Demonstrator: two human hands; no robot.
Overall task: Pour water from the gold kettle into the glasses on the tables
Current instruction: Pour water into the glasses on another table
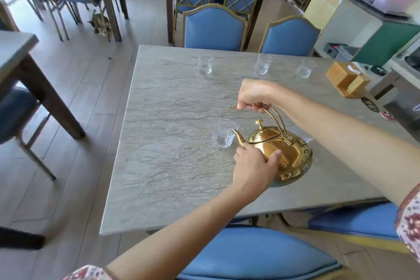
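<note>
A blue padded chair seat [254, 254] is filling the bottom edge of the frame, and the two bare forearms are being reached over it toward the grey veined stone table [172, 134]. The gold kettle [281, 152] is being tilted right of centre, its spout lowered to the rim of the near glass [223, 133]. The right hand [254, 95] is being kept closed round the top of the arched wire handle; the left hand [255, 166] is being pressed against the domed belly, fingers wrapped on the metal. Polished and smooth, the kettle is judged slippery and fairly heavy when full, so the handle's crest is the sound hold, with the belly steadied from below. Three more cut-pattern glasses [263, 64], thin and breakable, are being left standing along the far edge.
</note>
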